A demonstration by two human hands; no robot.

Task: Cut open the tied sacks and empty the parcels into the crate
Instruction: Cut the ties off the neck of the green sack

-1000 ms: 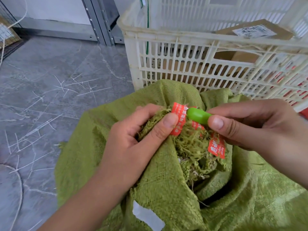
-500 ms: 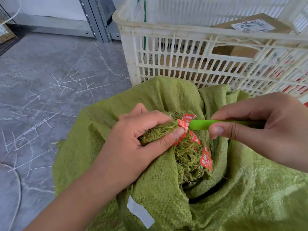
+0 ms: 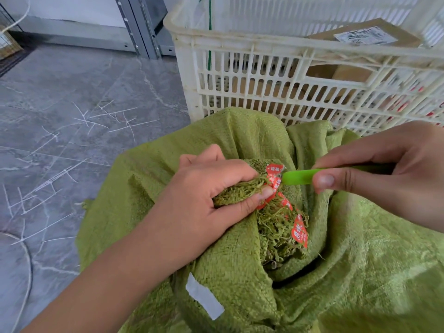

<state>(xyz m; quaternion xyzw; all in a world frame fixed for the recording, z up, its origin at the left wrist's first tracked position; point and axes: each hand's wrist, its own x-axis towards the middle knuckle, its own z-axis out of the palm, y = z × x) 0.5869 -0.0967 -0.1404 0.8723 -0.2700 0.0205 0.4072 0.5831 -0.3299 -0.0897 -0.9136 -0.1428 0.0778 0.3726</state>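
Observation:
A green woven sack fills the lower middle of the view. Its bunched, frayed neck is bound with red printed tape. My left hand grips that neck just left of the tape. A bright green cutter is pinched in my right hand, its tip pressed against the tape at the tie; the blade itself is hidden. Behind the sack stands a white slatted plastic crate, with a brown cardboard parcel and other parcels inside.
Grey marbled floor with white scratch marks spreads to the left. Metal shelf uprights stand at the back beside the crate. A white label sticks to the sack's near fold. A thin cord lies on the floor at lower left.
My right hand has turned the green cutter from pointing up-left to lying level, tip at the taped tie. My left hand has closed tighter around the sack's neck.

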